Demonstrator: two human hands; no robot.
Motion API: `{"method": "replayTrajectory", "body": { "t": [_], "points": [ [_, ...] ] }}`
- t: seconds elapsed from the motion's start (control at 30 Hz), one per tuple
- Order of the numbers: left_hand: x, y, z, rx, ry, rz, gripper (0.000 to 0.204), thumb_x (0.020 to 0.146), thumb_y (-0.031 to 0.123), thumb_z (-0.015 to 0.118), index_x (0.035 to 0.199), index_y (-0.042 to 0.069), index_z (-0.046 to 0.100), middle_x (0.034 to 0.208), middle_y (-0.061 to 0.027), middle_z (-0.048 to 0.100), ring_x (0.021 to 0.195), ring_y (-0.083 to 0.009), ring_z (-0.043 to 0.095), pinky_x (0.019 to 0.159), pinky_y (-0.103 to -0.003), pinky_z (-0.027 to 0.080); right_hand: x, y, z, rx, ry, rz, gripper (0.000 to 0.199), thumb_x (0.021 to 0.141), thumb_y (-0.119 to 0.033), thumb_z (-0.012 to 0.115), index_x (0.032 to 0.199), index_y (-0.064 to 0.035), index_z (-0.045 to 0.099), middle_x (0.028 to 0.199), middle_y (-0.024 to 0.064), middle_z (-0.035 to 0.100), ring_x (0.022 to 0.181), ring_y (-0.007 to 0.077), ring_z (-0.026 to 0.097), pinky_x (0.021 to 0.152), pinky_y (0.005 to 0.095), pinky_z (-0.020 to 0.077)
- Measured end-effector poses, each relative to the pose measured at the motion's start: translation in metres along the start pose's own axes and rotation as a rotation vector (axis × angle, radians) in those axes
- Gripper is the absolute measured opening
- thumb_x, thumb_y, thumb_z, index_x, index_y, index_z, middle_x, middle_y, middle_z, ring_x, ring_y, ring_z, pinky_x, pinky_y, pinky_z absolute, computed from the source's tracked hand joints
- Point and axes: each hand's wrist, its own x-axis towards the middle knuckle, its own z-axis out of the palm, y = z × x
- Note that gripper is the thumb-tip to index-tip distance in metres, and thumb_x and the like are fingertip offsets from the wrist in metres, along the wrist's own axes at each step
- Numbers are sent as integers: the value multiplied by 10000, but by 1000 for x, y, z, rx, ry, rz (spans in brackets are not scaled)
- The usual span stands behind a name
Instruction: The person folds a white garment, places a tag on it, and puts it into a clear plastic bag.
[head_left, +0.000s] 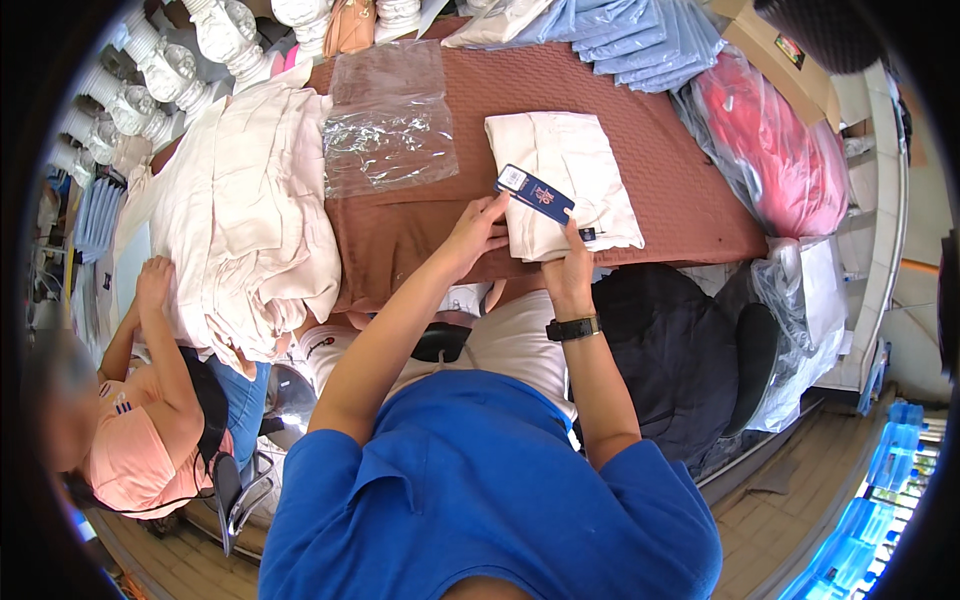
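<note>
A folded cream garment (585, 160) lies in front of me on the brown-covered table, its lower edge close to the table's front edge. Across it slants a dark blue hang tag (545, 199) with a white sticker at its left end. My left hand (476, 237) is closed at that end, its fingertips pinching the tag beside the garment's left edge. My right hand (570, 268) grips the garment's lower edge, thumb up by the tag's right end and other fingers hidden underneath. A small dark label (587, 234) shows just right of this thumb.
Left stands a tall pile of cream garments (235, 215), with a seated co-worker (150, 420) beside it. A clear plastic bag (390, 125) lies flat on the brown cover (470, 90). Bagged blue garments (640, 45) are stacked behind; a bag of red-pink items (775, 140) stands right.
</note>
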Motion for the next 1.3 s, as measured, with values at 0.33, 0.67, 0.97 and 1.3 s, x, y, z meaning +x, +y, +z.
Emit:
{"method": "replayTrajectory", "body": {
  "t": [0.33,0.67,0.97,1.3],
  "points": [
    [-16,3,-23,636,269,336,696,840,52,785,1472,44,493,1283,-184,660,861,-169,672,772,-305,561,-47,-15,-2,-544,-239,544,338,1072,-181,557,1365,-11,554,1252,125,665,1043,235,701,849,372,624],
    [8,7,-29,815,434,368,434,832,189,845,1167,-6,650,937,-121,734,761,-158,669,704,-294,539,-1,-88,16,-1536,-379,-564,217,922,-104,727,1122,-19,729,1183,164,712,1031,319,667,887,394,512],
    [3,22,-11,1003,436,502,531,778,257,893,1170,24,621,1111,-168,599,889,-285,658,808,-383,544,54,-101,-2,-1679,-461,-927,363,951,-151,700,1308,-85,677,1444,135,581,1309,368,519,1108,500,381],
    [3,41,2,1141,391,216,386,836,263,841,1059,34,624,1072,-174,676,1073,-361,652,898,-463,512,139,-47,43,-1818,-815,-940,476,1051,-397,535,1430,-116,596,1595,56,456,1509,328,337,1237,547,236]
  ]
}}
